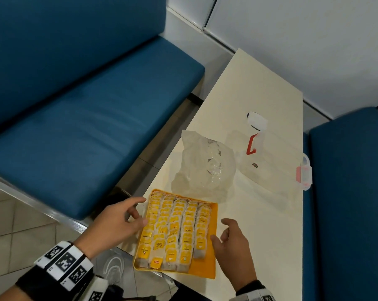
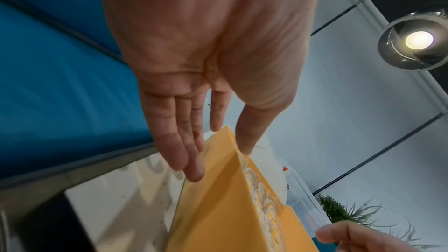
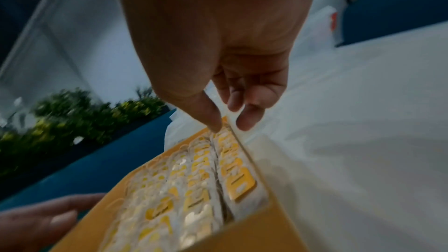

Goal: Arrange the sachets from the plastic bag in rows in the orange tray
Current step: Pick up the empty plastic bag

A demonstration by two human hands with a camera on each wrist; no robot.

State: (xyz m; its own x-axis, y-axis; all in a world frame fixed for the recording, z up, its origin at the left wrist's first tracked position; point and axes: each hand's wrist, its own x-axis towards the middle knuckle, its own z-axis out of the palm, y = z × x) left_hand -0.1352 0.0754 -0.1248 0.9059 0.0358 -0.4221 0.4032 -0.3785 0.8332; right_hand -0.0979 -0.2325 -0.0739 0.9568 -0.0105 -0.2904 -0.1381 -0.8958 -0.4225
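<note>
The orange tray (image 1: 205, 268) lies at the table's near left corner, its near edge reaching past the table edge. Several rows of yellow-tagged sachets (image 1: 177, 227) fill most of it; a bare strip shows along its right and near sides. My left hand (image 1: 138, 213) is at the tray's left wall, fingers straight, holding nothing. My right hand (image 1: 219, 231) hovers at the right rim, fingers loosely bent and empty. The crumpled clear plastic bag (image 1: 203, 168) lies just beyond the tray. Wrist views show the left hand (image 2: 220, 160) beside the tray (image 2: 218, 208) and the right hand (image 3: 230, 125) over the sachets (image 3: 194, 189).
A clear plastic box with red latches (image 1: 272, 161) stands on the cream table (image 1: 259, 213) behind the bag. Blue benches flank the table on the left (image 1: 86, 127) and right (image 1: 346, 203). Tiled floor lies below the near edge.
</note>
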